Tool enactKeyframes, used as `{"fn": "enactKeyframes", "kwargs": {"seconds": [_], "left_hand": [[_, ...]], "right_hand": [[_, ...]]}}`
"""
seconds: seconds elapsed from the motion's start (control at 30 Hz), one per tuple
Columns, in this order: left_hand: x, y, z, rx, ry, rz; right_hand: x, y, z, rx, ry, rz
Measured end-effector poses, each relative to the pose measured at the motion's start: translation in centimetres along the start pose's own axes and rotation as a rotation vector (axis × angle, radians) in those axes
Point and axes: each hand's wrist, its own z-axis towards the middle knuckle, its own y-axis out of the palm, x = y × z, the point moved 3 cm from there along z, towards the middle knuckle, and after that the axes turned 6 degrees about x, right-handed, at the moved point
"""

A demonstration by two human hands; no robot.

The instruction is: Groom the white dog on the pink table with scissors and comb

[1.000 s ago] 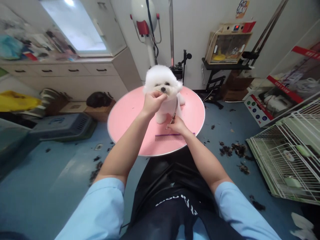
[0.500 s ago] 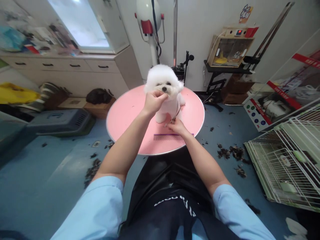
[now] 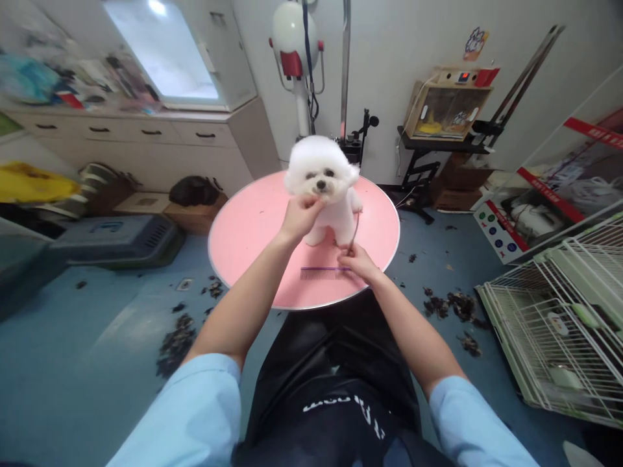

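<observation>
A fluffy white dog (image 3: pixel 318 159) faces me on a round pink table (image 3: pixel 243 240). My left hand (image 3: pixel 300 217) is closed at the dog's chin, its fingertips pinched on the fur below the mouth. A pair of scissors (image 3: pixel 355 228) is in my right hand (image 3: pixel 359 261), low in front of the dog's legs. Their blades point up, beside the dog's chest and apart from my left hand. Just under my right hand, a purple-backed metal comb (image 3: pixel 321 273) lies flat near the table's front edge and is partly covered by that hand.
Behind the table stand a white dryer (image 3: pixel 292 39) and a metal pole (image 3: pixel 345 71). A wire cage (image 3: pixel 559 337) is at the right, a grey pet carrier (image 3: pixel 111 237) at the left. Dark hair clumps (image 3: pixel 178 344) litter the blue floor. A wooden cabinet box (image 3: pixel 448 110) stands behind.
My right hand has moved slightly right and down, and the scissors have swung more upright. My left hand stays at the chin. The whole view has shifted a little.
</observation>
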Motion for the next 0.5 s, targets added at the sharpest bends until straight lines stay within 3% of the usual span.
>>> {"fn": "enactKeyframes", "kwargs": {"seconds": [0.1,0.2,0.4,0.5], "left_hand": [[-3.0,-1.2,-0.8,0.030,-0.200,0.037],[-4.3,-1.4,-1.2,0.123,-0.243,-0.057],[-2.5,0.6,-0.8,0.167,-0.161,-0.253],[-1.7,1.2,-0.9,0.160,-0.227,-0.315]], "right_hand": [[0.2,-2.6,-1.0,-0.061,-0.034,-0.612],[0.0,-4.1,-1.0,-0.199,-0.043,-1.004],[-1.4,-3.8,0.2,-0.453,-0.075,-1.210],[-2.1,-3.3,0.3,-0.561,-0.100,-1.282]]}}
